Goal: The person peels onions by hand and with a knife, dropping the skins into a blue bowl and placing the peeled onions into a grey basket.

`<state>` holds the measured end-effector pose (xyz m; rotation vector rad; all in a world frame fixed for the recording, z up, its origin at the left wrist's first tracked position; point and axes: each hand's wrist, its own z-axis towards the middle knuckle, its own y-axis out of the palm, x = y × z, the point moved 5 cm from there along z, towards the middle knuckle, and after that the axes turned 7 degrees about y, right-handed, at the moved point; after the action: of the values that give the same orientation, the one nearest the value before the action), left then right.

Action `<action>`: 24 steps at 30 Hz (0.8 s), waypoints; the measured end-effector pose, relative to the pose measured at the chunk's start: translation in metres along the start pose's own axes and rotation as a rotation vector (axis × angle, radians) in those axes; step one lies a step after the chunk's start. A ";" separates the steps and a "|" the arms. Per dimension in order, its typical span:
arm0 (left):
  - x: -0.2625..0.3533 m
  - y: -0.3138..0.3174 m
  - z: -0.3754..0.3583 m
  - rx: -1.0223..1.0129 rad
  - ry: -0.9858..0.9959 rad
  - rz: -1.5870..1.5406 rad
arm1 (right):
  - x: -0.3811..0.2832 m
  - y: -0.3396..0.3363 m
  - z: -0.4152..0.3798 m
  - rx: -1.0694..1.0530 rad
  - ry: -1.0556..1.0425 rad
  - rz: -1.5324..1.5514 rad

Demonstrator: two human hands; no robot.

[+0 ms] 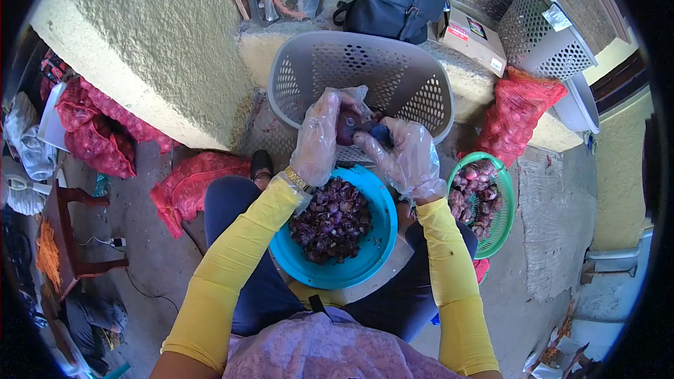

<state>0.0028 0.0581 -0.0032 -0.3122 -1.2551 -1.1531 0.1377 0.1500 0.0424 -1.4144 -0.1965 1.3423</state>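
At twelve o'clock, over the near side of a perforated grey plastic basket, the left hand, in a clear plastic glove, grasps a round dark-purple onion. The right hand, gloved alike, closes around a small dark-blue object, partly hidden, at the onion's three-o'clock side. A round blue plastic basin holding papery purple skins lies at six o'clock from the hands.
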 end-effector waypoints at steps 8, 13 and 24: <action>0.000 0.000 -0.002 0.014 -0.123 0.049 | -0.010 -0.007 0.000 -0.021 -0.071 -0.064; -0.001 -0.003 -0.001 -0.009 -0.119 0.138 | -0.009 -0.005 -0.001 -0.008 -0.095 -0.084; 0.008 -0.001 0.000 -0.051 -0.057 0.221 | -0.009 -0.001 -0.002 -0.072 -0.080 -0.105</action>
<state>0.0010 0.0531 0.0030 -0.5114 -1.2090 -0.9933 0.1366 0.1426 0.0478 -1.3923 -0.3706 1.3170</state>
